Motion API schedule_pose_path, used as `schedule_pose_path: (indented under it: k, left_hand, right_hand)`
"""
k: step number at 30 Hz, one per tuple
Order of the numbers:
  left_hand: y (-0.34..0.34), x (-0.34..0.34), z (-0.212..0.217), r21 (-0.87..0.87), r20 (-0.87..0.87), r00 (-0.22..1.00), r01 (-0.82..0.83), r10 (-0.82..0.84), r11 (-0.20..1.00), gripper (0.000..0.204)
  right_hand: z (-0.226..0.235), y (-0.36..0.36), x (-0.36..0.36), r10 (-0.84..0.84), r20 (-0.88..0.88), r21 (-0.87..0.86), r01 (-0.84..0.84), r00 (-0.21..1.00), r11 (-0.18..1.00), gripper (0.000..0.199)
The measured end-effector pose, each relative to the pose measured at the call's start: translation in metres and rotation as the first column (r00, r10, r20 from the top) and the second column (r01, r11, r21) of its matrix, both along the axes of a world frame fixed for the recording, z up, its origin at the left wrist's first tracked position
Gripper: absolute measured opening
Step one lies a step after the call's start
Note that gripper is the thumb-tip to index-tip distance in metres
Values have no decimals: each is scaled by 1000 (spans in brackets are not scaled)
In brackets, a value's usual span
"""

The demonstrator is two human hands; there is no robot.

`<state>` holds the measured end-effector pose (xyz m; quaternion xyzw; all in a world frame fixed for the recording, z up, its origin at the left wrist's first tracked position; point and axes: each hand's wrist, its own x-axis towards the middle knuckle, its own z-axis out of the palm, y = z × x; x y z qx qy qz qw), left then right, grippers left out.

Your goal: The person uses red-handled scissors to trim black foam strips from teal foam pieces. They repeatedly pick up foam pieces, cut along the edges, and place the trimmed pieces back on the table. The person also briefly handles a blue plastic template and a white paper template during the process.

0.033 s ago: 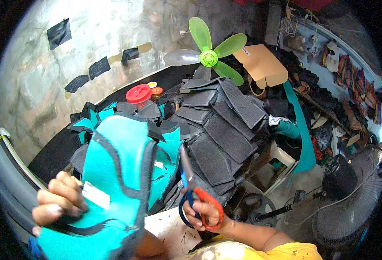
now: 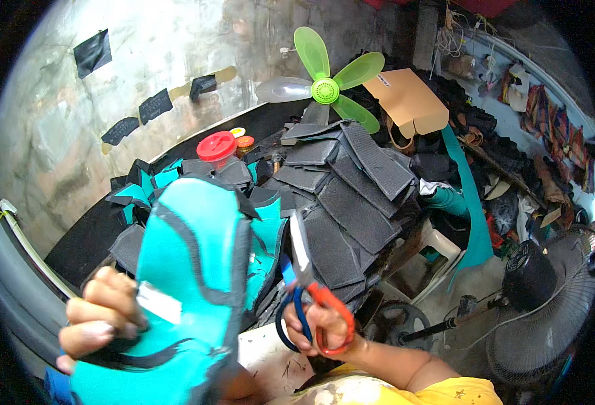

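The left hand (image 2: 98, 317) grips a turquoise shoe upper (image 2: 189, 283) with dark grey trim, fingers curled around its left edge beside a small white label (image 2: 159, 302), holding the piece raised and tilted in front of the desk (image 2: 88, 236); the right hand (image 2: 321, 331) is closed through the loops of a pair of scissors (image 2: 304, 283), one handle orange and one blue, the blades pointing up and standing just right of the upper, not touching it as far as I can see; whether the blades are parted I cannot tell. Behind them lies a heap of dark grey cut pieces (image 2: 351, 196), more turquoise pieces (image 2: 156, 179), a red-lidded jar (image 2: 216, 146) and a small green fan (image 2: 326, 84). To my eye the trimming is between cuts, the piece being looked over or turned; the next snip would call for bringing the blades to the upper's edge and steadying it with the left hand.
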<state>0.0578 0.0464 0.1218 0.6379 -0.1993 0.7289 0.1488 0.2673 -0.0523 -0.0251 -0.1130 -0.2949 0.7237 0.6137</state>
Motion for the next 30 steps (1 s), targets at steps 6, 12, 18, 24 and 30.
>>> schedule_pose_path:
  k: [6,12,18,24,30]
  left_hand:
    - [-2,59,12,51,-397,898,230,-191,972,73]
    - [4,70,0,-591,74,983,177,-166,787,55]
    - [12,79,-8,-878,-347,747,-47,-567,476,49]
    - [16,75,-5,-908,-204,804,57,-558,415,51]
    - [26,56,-1,-884,-85,792,221,-605,413,68]
  right_hand:
    - [84,35,9,-786,362,402,676,502,617,51]
    - [115,30,26,-883,320,569,676,342,468,54]
    - [80,26,21,-927,367,791,499,77,354,56]
    - [75,6,36,-791,466,656,446,397,609,41]
    - [71,-21,65,-399,721,290,276,566,916,74]
